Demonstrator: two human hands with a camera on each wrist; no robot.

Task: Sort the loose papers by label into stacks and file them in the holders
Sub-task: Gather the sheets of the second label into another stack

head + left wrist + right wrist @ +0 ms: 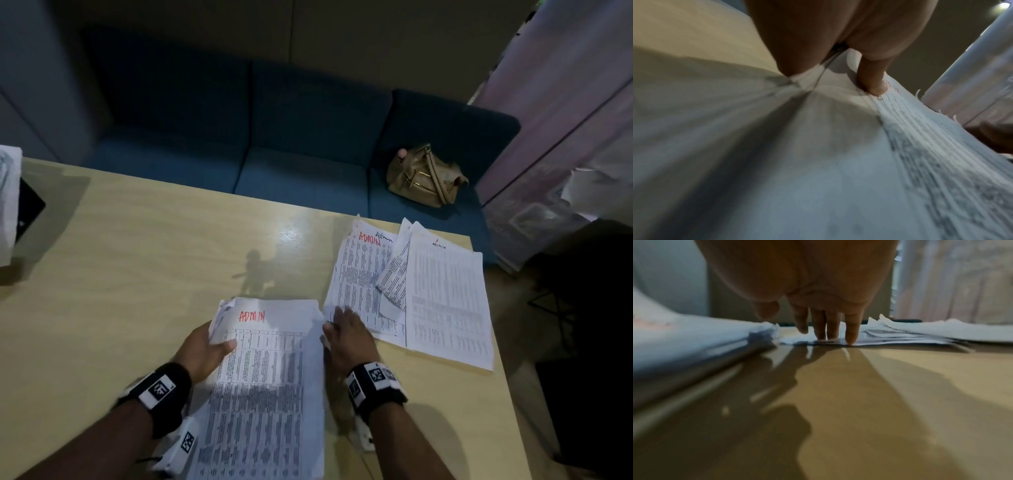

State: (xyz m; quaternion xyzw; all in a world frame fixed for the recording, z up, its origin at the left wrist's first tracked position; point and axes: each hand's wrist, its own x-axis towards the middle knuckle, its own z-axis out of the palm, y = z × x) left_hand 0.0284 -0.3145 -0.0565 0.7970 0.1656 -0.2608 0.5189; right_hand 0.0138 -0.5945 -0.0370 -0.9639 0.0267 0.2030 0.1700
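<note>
A thick stack of printed papers (270, 377) with ADMIN in red on its top sheet lies at the table's front centre. My left hand (205, 346) grips the stack's left edge, thumb (873, 78) pressed on the top sheet (818, 162) and fingers hidden beneath. To the right lie loose papers (445, 301), fanned and overlapping, some also marked ADMIN. My right hand (346, 329) reaches to their near left corner with straight fingers. Its fingertips (851, 337) touch the edge of the lowest sheets (900, 337), holding nothing.
The wooden table (120, 274) ends just right of the loose papers. A black holder (27, 205) with white sheets stands at the far left edge. Behind the table is a blue sofa (291, 137) with a tan handbag (424, 176) on it.
</note>
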